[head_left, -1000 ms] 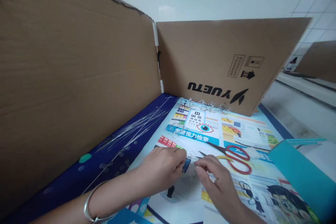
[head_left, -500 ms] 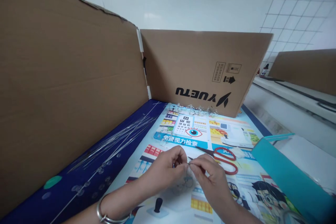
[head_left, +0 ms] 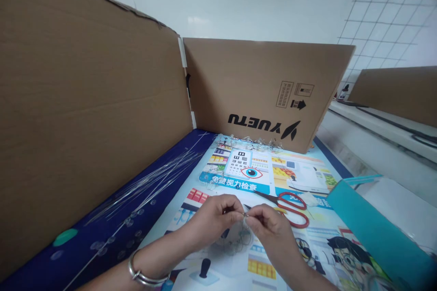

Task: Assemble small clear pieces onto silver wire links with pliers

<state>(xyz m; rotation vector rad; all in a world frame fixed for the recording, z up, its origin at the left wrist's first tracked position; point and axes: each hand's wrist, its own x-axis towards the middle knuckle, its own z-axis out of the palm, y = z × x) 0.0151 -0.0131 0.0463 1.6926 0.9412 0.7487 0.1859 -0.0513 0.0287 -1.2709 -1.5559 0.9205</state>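
My left hand (head_left: 218, 213) and my right hand (head_left: 273, 229) meet fingertip to fingertip above the printed sheet. Each is closed in a pinch on a thin wire, of which only a tiny bit shows between the fingers. Below the fingertips hangs a tangle of thin, clear loops (head_left: 241, 240), seemingly joined to that wire; its details are too fine to make out. Red-handled scissors (head_left: 294, 219) lie just beyond my right hand, their dark blades pointing left. A silver bangle (head_left: 138, 275) circles my left wrist.
A bundle of thin straight wires (head_left: 153, 182) lies on the blue cloth at left. Small wire pieces (head_left: 252, 142) line the foot of the back cardboard panel (head_left: 266, 82). Another cardboard panel (head_left: 85, 113) walls the left side. A turquoise box (head_left: 372, 232) stands at right.
Both hands have stayed together, with fingertips shifting slightly. The left hand sits a little lower, and more of the looped tangle shows beneath the fingers. The scissors have not moved.
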